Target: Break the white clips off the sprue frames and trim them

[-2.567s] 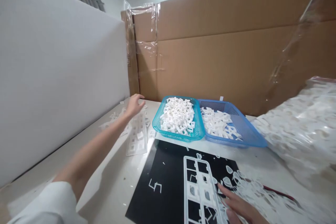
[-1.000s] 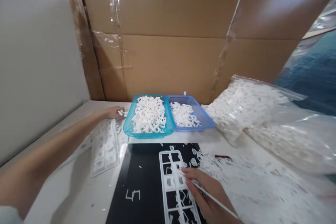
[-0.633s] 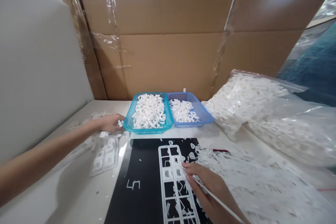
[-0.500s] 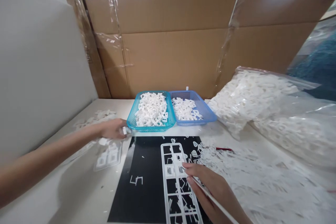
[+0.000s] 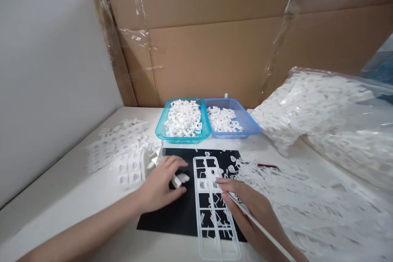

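Observation:
My left hand [image 5: 161, 186] rests on the black mat [image 5: 178, 213] with its fingers curled round a small white plastic piece [image 5: 180, 179]. My right hand [image 5: 248, 208] lies on a white plastic frame [image 5: 215, 208] and pinches a thin white stick [image 5: 260, 229] that runs toward the lower right. The frame lies lengthwise on the mat and holds several small parts in its cells.
A teal basket [image 5: 183, 118] and a blue basket [image 5: 229, 118], both with white parts, stand behind the mat. White frames [image 5: 118, 151] are stacked at the left. Clear bags of white parts [image 5: 322, 110] and loose white scraps [image 5: 291, 196] fill the right. Cardboard [image 5: 215, 49] walls the back.
My left hand has come back from the stacked frames at the left to the black mat, with a small white piece in it. My right hand has stayed on the frame.

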A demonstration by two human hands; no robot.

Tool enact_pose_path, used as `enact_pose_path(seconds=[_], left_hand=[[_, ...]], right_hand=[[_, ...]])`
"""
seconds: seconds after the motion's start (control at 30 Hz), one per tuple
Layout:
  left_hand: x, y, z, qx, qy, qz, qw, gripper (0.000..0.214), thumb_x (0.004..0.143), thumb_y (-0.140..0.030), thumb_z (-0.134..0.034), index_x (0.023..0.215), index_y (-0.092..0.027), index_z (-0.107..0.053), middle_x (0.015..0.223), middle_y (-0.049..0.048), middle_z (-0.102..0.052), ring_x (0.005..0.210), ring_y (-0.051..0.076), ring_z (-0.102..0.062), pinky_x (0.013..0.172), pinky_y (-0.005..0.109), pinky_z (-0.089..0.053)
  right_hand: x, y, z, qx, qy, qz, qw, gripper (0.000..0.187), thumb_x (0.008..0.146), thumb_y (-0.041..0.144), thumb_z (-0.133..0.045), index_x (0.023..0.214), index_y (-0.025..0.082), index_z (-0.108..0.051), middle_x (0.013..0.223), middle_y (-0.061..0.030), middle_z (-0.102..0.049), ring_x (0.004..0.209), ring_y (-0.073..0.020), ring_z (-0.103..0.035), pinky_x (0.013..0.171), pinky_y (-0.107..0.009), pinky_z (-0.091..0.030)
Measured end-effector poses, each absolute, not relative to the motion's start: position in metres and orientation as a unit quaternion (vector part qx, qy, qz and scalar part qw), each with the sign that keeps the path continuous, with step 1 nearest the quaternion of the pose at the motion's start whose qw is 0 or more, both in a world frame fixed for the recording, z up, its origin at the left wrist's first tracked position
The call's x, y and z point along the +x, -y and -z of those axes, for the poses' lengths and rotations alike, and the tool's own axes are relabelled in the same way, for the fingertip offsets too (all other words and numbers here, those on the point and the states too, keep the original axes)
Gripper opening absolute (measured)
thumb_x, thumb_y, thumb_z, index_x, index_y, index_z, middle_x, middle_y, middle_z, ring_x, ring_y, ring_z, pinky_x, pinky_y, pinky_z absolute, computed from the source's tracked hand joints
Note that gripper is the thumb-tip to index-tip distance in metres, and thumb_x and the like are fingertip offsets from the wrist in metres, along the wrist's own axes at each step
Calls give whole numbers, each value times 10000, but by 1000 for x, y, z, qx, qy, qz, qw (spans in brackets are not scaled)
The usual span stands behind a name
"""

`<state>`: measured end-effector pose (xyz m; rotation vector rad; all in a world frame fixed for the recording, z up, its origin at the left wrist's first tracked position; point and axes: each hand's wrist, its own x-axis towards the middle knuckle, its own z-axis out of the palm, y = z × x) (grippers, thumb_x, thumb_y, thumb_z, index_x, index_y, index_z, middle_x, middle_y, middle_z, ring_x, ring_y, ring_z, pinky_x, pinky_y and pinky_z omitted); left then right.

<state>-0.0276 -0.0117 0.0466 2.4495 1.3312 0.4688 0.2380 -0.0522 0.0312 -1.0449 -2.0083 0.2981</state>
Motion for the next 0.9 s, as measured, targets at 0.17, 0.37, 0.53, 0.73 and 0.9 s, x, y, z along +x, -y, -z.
enact_pose_path(seconds=[0.17, 0.37, 0.53, 0.73, 0.9], left_hand=[[-13, 28, -27, 846, -468, -199, 162, 518, 772, -429, -702, 1214, -228, -523, 1203, 105, -594, 1105, 302, -532, 935, 466, -433], [-12, 27, -22, 839, -481, -204, 150, 202, 775, -327, -684, 963, -258, -657, 920, 53, -660, 858, 283, -564, 772, 458, -392], [-1, 31, -25, 838, -457, -258, 150, 180, 831, -259, -619, 1011, -242, -620, 961, 44, -694, 875, 239, -593, 807, 413, -402], [11, 39, -25, 806, -459, -322, 189, 163, 824, -248, -602, 984, -263, -627, 678, -4, -581, 635, 181, -551, 626, 333, -439], [13, 42, -23, 772, -465, -345, 262, 216, 788, -211, -634, 992, -265, -674, 650, -18, -559, 592, 153, -549, 550, 280, -441]], right_hand=[[229, 56, -36, -468, 722, -215, 462, 159, 897, 291, -522, 833, 220, -649, 677, -1, -693, 584, -145, -663, 554, -222, -545], [223, 59, -38, -499, 671, -309, 453, 115, 846, 273, -586, 839, 221, -688, 724, -5, -721, 642, -153, -685, 588, -230, -539], [221, 61, -36, -477, 663, -359, 452, 135, 862, 266, -577, 897, 217, -698, 819, -32, -727, 747, -172, -695, 675, -273, -560], [216, 63, -33, -408, 751, -241, 460, 137, 865, 155, -549, 919, 229, -652, 1000, -49, -707, 937, -175, -675, 815, -310, -559], [209, 63, -16, -376, 805, -207, 410, 181, 911, 119, -486, 1033, 228, -563, 1198, -70, -676, 1141, -164, -621, 952, -320, -528]])
